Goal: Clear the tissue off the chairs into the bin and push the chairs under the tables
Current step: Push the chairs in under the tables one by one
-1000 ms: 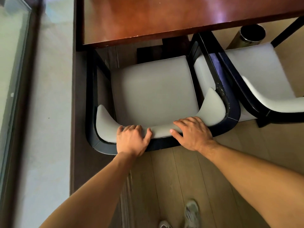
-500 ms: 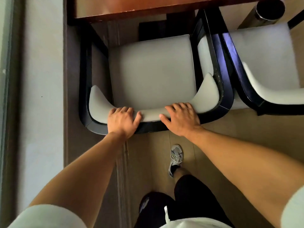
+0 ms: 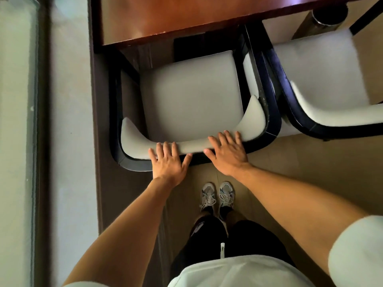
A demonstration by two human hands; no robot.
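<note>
A person's left hand (image 3: 169, 162) and right hand (image 3: 227, 154) rest with fingers spread wide on a grey chair (image 3: 190, 96) backrest, its seat front near the wooden desk (image 3: 165, 15).

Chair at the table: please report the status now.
Both hands open: left hand and right hand lie flat on chair backrest. Seat bare, front not under table. Second chair close alongside.

The table (image 3: 165, 15) hides the chair's (image 3: 192, 96) front; the second chair (image 3: 323, 75) and bin (image 3: 325, 15) are cropped.
</note>
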